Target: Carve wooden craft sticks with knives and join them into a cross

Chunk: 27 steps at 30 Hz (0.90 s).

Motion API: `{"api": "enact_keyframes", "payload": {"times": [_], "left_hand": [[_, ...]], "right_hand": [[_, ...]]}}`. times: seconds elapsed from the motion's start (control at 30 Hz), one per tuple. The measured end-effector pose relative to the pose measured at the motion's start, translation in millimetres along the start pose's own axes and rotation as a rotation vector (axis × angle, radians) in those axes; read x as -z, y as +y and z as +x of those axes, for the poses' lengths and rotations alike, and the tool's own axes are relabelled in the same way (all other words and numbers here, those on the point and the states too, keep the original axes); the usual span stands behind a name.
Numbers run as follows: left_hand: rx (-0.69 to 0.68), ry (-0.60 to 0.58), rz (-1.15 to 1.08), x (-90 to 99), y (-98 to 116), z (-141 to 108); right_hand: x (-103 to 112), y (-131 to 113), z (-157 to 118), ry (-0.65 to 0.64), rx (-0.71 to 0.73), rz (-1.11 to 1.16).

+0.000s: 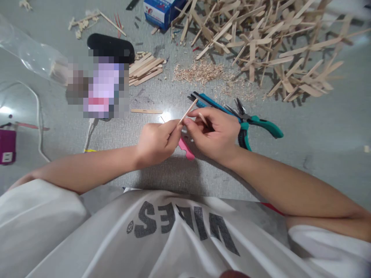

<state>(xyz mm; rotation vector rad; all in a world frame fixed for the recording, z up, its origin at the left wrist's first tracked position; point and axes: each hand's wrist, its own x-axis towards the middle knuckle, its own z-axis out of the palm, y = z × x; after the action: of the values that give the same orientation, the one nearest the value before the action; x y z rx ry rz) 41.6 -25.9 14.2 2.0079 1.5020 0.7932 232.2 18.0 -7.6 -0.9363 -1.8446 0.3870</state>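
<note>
My left hand [159,143] is closed, pinching a thin wooden craft stick [189,109] between thumb and forefinger. The stick slants up to the right, seen nearly edge-on. Close beside it, my right hand [216,131] has its thumb and forefinger drawn together near that stick. A second short piece of wooden stick [203,119] shows among the right hand's curled fingers. On the table just below the fingertips lies a pink-handled tool [186,149], partly hidden by my left hand. Pliers with green handles [265,126] lie past my right hand, along with a blue tool [213,103] partly covered by it.
A big heap of crossed craft sticks [252,46] fills the back right, near wood shavings [199,72]. Stacked sticks [147,68], a blurred phone [102,88], a black case [110,46] and a blue box [160,13] stand further back. One loose stick [146,111] lies left.
</note>
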Motion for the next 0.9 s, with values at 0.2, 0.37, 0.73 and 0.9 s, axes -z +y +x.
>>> {"api": "enact_keyframes", "payload": {"times": [0.2, 0.37, 0.73, 0.9], "left_hand": [[-0.207, 0.062, 0.258, -3.7, -11, 0], [-0.347, 0.149, 0.371, -4.3, -15, 2], [-0.426, 0.164, 0.423, -5.6, -16, 3], [-0.498, 0.201, 0.422, -5.9, -14, 3]], "right_hand": [[-1, -2, -2, 0.051, -0.038, -0.014], [-2, -4, -3, 0.079, 0.013, 0.039], [0, -8, -2, 0.033, -0.022, 0.004], [3, -7, -2, -0.038, -0.056, -0.022]]}}
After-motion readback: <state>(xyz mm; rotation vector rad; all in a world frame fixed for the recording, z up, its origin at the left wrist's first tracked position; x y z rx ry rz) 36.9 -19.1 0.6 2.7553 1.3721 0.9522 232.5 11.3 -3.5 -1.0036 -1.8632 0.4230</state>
